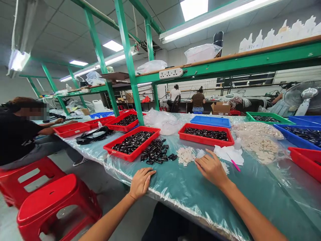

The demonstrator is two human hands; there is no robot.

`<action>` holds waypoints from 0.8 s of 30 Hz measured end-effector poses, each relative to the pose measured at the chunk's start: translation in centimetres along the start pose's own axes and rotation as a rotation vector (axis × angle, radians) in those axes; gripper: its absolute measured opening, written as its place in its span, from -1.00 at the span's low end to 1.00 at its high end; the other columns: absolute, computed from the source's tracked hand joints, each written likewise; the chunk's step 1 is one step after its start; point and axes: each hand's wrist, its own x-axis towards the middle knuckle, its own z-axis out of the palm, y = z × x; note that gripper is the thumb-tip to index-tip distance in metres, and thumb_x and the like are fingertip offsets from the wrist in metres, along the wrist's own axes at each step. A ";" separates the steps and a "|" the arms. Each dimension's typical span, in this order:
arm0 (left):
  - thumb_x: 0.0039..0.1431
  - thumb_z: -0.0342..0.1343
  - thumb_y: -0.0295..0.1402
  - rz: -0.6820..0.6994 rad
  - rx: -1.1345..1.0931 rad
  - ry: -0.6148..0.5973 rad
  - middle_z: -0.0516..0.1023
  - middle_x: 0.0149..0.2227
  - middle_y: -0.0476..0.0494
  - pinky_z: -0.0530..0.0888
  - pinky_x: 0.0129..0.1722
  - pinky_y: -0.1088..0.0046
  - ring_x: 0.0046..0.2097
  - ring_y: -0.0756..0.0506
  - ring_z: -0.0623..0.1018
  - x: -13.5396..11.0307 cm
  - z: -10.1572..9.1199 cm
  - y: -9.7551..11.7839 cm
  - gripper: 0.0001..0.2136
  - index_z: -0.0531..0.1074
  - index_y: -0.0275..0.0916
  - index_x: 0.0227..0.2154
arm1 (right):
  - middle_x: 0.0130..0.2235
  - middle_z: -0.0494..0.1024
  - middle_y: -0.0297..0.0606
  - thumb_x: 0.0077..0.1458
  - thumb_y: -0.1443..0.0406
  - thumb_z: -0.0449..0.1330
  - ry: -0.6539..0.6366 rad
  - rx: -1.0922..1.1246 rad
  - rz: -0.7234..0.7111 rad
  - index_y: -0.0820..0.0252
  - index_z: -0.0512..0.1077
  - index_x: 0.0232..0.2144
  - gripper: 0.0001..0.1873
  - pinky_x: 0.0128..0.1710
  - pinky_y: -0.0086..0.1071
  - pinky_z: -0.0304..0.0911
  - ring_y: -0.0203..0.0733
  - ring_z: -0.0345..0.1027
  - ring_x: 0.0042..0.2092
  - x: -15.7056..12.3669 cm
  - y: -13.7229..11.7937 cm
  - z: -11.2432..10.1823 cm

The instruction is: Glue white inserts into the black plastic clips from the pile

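My left hand [140,182] rests on the plastic-covered green table [180,190] near its front edge, fingers curled loosely and holding nothing that I can see. Just beyond it lies a loose heap of small black parts [156,152]. My right hand [212,168] lies on the table further in, fingers bent down beside a small pile of white pieces [186,155]; what is under its fingertips is hidden. A pink pen-like tool [235,165] lies on white cloths [229,154] to its right.
Red trays of black parts [132,142] [206,134], a blue tray [210,121] and a bag of white pieces [258,140] stand behind. Red stools [56,204] stand at the left. A seated person [18,134] works at the left; other people sit far back. A fan [304,97] is at the right.
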 end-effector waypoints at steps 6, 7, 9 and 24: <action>0.26 -0.30 -0.36 0.009 0.029 -0.060 0.51 -0.10 -0.22 0.36 -0.14 0.26 -0.10 -0.18 0.45 0.4 -0.5 0.2 -0.62 0.43 -0.22 -0.11 | -0.02 0.43 -0.20 0.18 0.27 0.10 0.022 -0.005 -0.007 0.16 0.35 -0.06 -0.74 -0.17 -0.17 0.33 -0.17 0.39 -0.14 0.2 0.4 -0.3; 0.26 -0.30 -0.36 0.013 0.030 -0.070 0.50 -0.10 -0.22 0.36 -0.13 0.26 -0.09 -0.18 0.45 0.5 -0.6 0.2 -0.62 0.42 -0.21 -0.11 | -0.02 0.43 -0.20 0.18 0.27 0.10 0.021 -0.005 -0.006 0.16 0.35 -0.07 -0.74 -0.17 -0.17 0.33 -0.17 0.39 -0.14 0.2 0.3 -0.2; 0.26 -0.29 -0.37 0.020 0.032 -0.096 0.50 -0.09 -0.21 0.35 -0.11 0.26 -0.07 -0.18 0.44 0.6 -1.0 0.3 -0.63 0.41 -0.20 -0.11 | -0.04 0.43 -0.20 0.18 0.27 0.10 0.015 0.000 -0.008 0.17 0.36 -0.07 -0.74 -0.19 -0.18 0.34 -0.18 0.40 -0.15 0.1 0.2 -0.1; 0.25 -0.09 -0.31 0.203 -0.075 -0.391 0.34 0.14 -0.18 0.15 0.16 0.12 0.16 -0.18 0.29 10.1 1.8 5.8 -0.65 0.22 -0.15 0.09 | -0.59 0.47 -0.36 0.20 0.40 -0.02 -0.015 0.110 0.136 0.22 0.47 -0.44 -0.72 -0.01 -0.10 0.14 -0.27 0.29 -0.52 -0.6 -0.1 0.2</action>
